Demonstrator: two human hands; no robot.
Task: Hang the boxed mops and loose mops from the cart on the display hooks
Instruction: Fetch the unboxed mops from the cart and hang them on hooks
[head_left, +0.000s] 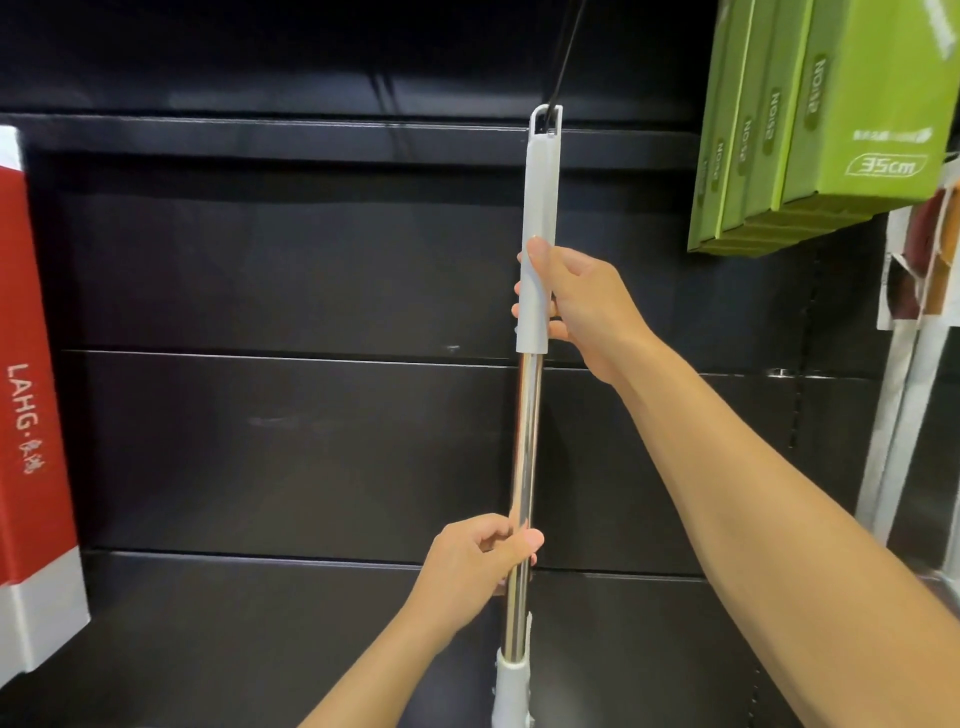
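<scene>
Mop (525, 441): loose, upright at centre; chrome pole w/ grey grip (543, 197) on top, white collar (511, 680) at bottom
Green boxes (831, 130): row at upper R, tilted, front one marked 35cm
Red box (26, 364): far L edge, white base, apart from mop
R hand (582, 306): fingers & thumb wrapped round lower end of grey grip
L hand (472, 561): curled round chrome pole, well below R hand, above white collar
Hook (563, 62): thin black rod from above, its tip inside the loop at top of grey grip
</scene>
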